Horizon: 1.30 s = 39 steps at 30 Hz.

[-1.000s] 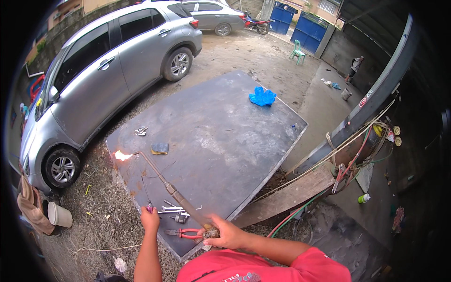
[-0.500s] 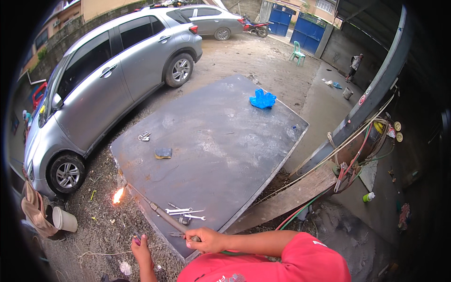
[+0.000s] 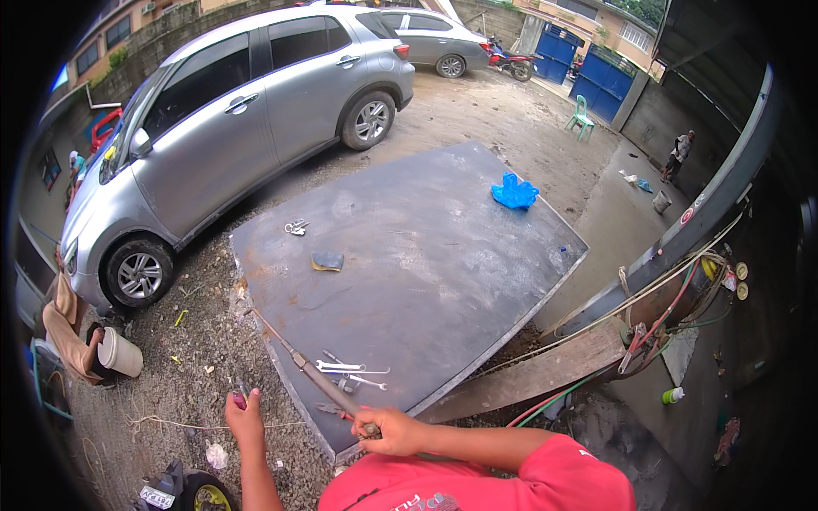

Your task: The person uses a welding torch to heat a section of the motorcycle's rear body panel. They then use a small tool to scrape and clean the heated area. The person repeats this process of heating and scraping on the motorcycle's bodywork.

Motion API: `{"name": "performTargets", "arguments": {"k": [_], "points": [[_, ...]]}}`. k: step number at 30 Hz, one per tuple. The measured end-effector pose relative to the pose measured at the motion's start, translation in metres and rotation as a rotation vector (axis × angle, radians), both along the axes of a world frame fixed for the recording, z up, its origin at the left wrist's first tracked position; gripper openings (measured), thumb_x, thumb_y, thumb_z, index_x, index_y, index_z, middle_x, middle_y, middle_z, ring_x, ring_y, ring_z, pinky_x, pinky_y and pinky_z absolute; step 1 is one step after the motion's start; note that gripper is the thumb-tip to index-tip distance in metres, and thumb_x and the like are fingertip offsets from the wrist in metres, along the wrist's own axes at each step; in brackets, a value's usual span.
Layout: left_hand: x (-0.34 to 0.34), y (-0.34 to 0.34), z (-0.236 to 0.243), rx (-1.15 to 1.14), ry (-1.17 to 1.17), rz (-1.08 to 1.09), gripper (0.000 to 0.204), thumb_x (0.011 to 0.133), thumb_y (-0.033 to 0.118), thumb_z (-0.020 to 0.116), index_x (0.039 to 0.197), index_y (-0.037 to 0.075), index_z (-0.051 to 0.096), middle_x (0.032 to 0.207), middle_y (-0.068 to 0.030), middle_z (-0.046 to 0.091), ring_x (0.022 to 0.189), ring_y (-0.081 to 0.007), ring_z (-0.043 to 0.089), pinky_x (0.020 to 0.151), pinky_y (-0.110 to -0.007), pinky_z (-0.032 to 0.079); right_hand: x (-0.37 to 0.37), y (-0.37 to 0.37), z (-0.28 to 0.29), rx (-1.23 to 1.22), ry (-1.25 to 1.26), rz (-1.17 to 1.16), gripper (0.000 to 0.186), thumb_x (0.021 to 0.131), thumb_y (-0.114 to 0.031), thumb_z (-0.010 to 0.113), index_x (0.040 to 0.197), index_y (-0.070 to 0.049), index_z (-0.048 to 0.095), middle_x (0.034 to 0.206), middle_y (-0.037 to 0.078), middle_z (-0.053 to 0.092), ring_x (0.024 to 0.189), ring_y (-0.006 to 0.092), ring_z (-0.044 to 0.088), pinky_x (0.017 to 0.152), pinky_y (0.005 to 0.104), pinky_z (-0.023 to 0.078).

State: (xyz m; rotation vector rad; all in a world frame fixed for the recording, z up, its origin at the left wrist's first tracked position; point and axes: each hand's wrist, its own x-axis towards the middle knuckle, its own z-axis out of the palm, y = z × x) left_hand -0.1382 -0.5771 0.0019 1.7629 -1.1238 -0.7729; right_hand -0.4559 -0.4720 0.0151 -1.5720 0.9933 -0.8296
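Note:
My right hand [image 3: 385, 431] is closed around the rear of a long metal gas torch [image 3: 300, 359]. The torch lies slantwise over the near-left edge of a grey metal sheet [image 3: 443, 289], and its bent tip shows no flame. My left hand [image 3: 246, 420], lower left over the gravel, pinches a small reddish-purple thing with a metal top, which looks like a lighter [image 3: 239, 399]. Beside the torch on the sheet lie several wrenches [image 3: 351, 369] and a small round dark thing [image 3: 346, 386]. Pliers [image 3: 327, 408] rest near my right hand, partly hidden.
Farther back on the sheet are a sandpaper piece [image 3: 327, 261], keys [image 3: 296, 227] and a blue plastic bag [image 3: 515, 192]. A silver car [image 3: 230, 145] stands left. Right are a wooden plank [image 3: 537, 370], hoses [image 3: 554, 385] and a steel post [image 3: 682, 217]. A motorcycle wheel [image 3: 210, 494] shows lower left.
The bright flame at the torch tip is gone. The view has swung left, so the scene sits farther right, and a motorcycle wheel has come in at lower left. Both hands keep their holds.

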Motion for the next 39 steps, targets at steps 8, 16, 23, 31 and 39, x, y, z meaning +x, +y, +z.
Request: {"name": "performTargets", "arguments": {"k": [8,16,23,31,39], "points": [[0.001,-0.007,0.002,-0.001,-0.041,0.019,0.036,0.091,0.019,0.084,0.083,0.006,0.052,0.073,0.0035,0.045,0.067,-0.0104,0.038,0.059,-0.033,0.035,-0.01,-0.002,0.028,0.013,0.068,0.054,0.02,0.093,-0.008,0.076,0.093,-0.005,0.057,0.097,0.008,0.07,0.098,0.0254,0.07,0.092,0.0371,0.054],[-0.018,-0.021,0.036,0.047,-0.201,0.008,0.036,0.089,0.03,0.086,0.091,0.002,0.063,0.069,-0.0028,0.058,0.062,-0.0156,0.049,0.059,-0.038,0.043,-0.018,0.001,0.036,0.059,0.075,-0.025,0.023,0.09,-0.007,0.08,0.088,-0.006,0.057,0.098,0.013,0.074,0.092,0.0258,0.073,0.082,0.0362,0.056],[0.001,-0.012,0.024,0.018,-0.163,0.024,0.037,0.089,0.03,0.085,0.088,0.002,0.061,0.068,-0.0046,0.058,0.061,-0.0172,0.049,0.059,-0.039,0.042,-0.007,0.001,0.041,0.052,0.066,0.031,0.023,0.088,-0.002,0.08,0.087,-0.006,0.057,0.098,0.013,0.074,0.09,0.0252,0.074,0.082,0.0361,0.057],[-0.005,-0.01,0.022,-0.001,-0.118,0.02,0.035,0.09,0.028,0.085,0.087,0.003,0.061,0.067,-0.003,0.056,0.062,-0.0158,0.046,0.059,-0.038,0.041,-0.01,-0.004,0.044,0.084,0.109,0.054,0.022,0.088,-0.003,0.08,0.088,-0.006,0.057,0.097,0.012,0.074,0.088,0.0256,0.073,0.079,0.0361,0.057],[-0.003,-0.007,0.02,0.013,-0.081,0.02,0.035,0.09,0.028,0.085,0.087,0.003,0.061,0.068,-0.0019,0.056,0.062,-0.0147,0.046,0.059,-0.037,0.041,-0.009,-0.004,0.044,0.014,0.106,0.061,0.021,0.088,-0.006,0.079,0.087,-0.006,0.058,0.097,0.013,0.074,0.087,0.0273,0.073,0.079,0.0369,0.056]]}}
